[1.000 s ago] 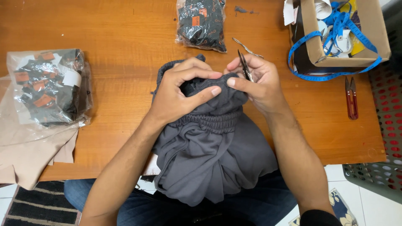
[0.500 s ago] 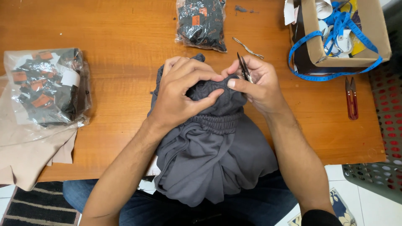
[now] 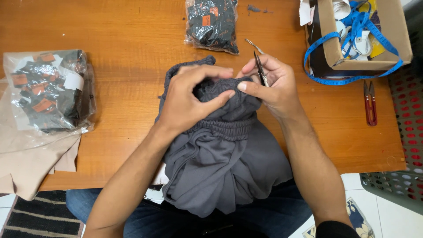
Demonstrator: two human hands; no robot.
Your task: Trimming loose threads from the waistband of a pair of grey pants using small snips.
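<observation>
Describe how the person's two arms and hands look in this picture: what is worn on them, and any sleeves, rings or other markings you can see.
Both forearms are bare from the wrist up. The left hand and right hand wear no gloves, and no rings, watch or bracelets show. Nails are short and unpainted. A dark sleeve edge appears only near the right elbow, at the bottom of the view; the left arm shows no sleeve.

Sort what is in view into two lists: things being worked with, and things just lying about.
In use: left hand, right hand, grey garment, small snips.

Lying about: red snips, blue tape measure, cardboard box, two plastic bags, beige cloth.
</observation>
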